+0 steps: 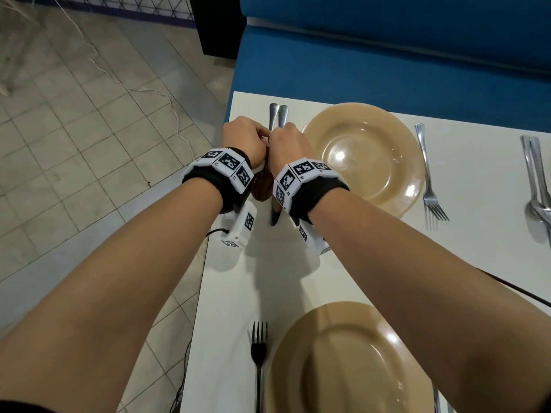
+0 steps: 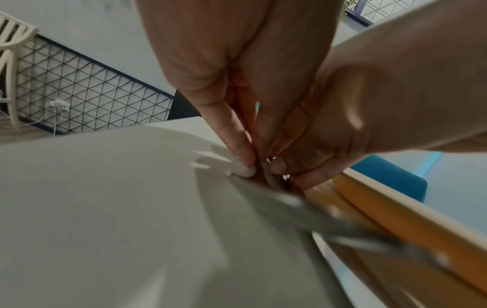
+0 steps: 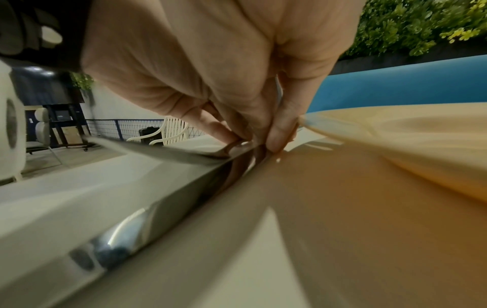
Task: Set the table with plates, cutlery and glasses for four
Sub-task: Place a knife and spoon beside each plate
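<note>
Left grip (image 1: pixel 243 138): pinching spoon (image 1: pixel 272 116). Right grip (image 1: pixel 290 143): pinching knife (image 1: pixel 282 114). Both beside far plate (image 1: pixel 362 158), on counter (image 1: pixel 268 278).

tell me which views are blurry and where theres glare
Head view: sharp, with glare spots on the far plate and a sheen on the near plate. Left wrist view: cutlery smeared in the foreground. Right wrist view: the knife blade is blurred with a bright highlight, and the plate is soft.

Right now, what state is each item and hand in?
Far plate: empty, on table.
Near plate: empty.
Spoon and knife: side by side, pinched by both hands.
Left hand: pinching cutlery.
Right hand: pinching cutlery.
Black fork: flat, left of near plate.
</note>
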`<state>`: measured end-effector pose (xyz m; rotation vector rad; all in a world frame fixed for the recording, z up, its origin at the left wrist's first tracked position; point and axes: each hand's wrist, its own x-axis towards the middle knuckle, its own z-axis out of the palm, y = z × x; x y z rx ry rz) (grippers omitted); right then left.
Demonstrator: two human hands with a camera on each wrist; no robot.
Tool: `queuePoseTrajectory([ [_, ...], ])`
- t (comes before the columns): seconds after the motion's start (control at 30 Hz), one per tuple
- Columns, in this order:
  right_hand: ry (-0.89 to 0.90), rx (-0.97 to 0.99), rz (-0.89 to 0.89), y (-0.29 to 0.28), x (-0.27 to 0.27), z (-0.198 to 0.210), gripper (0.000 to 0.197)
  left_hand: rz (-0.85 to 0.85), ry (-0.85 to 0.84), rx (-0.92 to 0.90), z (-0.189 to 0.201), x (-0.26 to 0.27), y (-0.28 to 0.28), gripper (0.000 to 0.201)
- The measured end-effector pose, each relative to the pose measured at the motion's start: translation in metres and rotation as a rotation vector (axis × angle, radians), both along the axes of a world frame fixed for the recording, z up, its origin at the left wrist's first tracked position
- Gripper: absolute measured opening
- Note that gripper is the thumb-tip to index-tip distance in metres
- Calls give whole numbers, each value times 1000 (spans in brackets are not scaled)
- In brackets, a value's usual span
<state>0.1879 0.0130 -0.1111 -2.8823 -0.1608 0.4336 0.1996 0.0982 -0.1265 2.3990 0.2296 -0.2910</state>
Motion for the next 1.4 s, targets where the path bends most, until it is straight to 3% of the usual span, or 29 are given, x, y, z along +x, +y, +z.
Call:
queuePoseTrajectory([
  [0.7,-14,-26,29,-2,-2,-2,33,24,39,15,0,2,-1,32],
  [0.93,-121,93,-10,-24,-10,18,28,114,-4,-45,9,-8,-6,29],
  [1.17,-191,341,-269,-122,-41,53,49,125,-143,-161,50,-39,-80,33],
  [1.4,-309,457,-568,-325,-106,74,57,-80,-156,-258,89,-91,-273,35],
])
